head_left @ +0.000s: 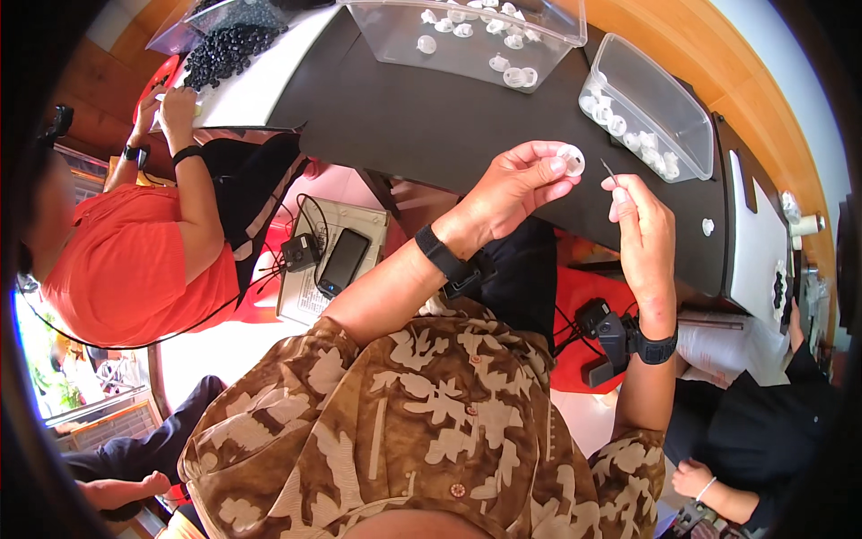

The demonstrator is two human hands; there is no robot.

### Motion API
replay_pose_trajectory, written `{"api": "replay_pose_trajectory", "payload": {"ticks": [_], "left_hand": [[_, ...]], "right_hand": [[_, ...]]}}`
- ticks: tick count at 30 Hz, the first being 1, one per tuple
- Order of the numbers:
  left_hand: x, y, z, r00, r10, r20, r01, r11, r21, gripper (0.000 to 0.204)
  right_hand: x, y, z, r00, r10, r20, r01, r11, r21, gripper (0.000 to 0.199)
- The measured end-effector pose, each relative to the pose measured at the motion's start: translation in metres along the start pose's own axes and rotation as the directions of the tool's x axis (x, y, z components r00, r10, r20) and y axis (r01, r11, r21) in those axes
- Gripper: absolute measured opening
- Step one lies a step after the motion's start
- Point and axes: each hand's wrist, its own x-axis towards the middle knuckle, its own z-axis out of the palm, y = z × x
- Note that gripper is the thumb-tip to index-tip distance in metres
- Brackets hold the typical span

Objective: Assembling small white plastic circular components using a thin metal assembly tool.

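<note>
My left hand (516, 189) is raised over the near edge of the dark table (431, 117), pinching a small round white plastic part (570, 161) between thumb and fingers. Just to its right, my right hand (642, 216) grips a thin, pointed metal tool (608, 168), whose tip sticks up beyond the fingers. The tool and the white part are a short gap apart. Exactly what kind of tool it is, I cannot make out, as its lower end is hidden in the hand.
A large clear bin (386, 43) and a smaller one (690, 117) hold several white parts. One loose white part (708, 226) lies on the table. A co-worker in red (135, 260) sits left, near black pieces (229, 54); another person in black (754, 440) is at right.
</note>
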Motion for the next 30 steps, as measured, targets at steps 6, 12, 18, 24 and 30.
{"api": "replay_pose_trajectory", "payload": {"ticks": [6, 12, 18, 24, 30], "left_hand": [[0.002, -0.003, -0.002, 1.000, 0.004, 0.016, -0.005, 1.000, 0.029, 0.027], [0.000, -0.004, -0.001, 0.999, 0.030, 0.017, -0.032, 0.997, 0.066, 0.029], [-0.001, -0.004, 0.002, 0.999, 0.030, 0.015, -0.032, 0.994, 0.105, 0.030], [-0.002, -0.005, 0.003, 0.999, 0.044, -0.009, -0.041, 0.978, 0.205, 0.030], [-0.003, -0.004, -0.001, 0.998, 0.061, -0.001, -0.060, 0.985, 0.165, 0.031]], "right_hand": [[-0.003, 0.002, 0.007, 0.989, -0.134, -0.058, 0.121, 0.976, -0.182, 0.020], [0.000, -0.014, 0.002, 0.988, -0.151, 0.024, 0.146, 0.887, -0.437, 0.021], [0.003, -0.015, -0.001, 0.982, -0.175, 0.071, 0.185, 0.823, -0.537, 0.022], [0.005, -0.016, -0.001, 0.985, -0.134, 0.111, 0.174, 0.790, -0.588, 0.023], [0.002, -0.014, -0.007, 0.992, -0.123, 0.025, 0.122, 0.897, -0.425, 0.018]]}}
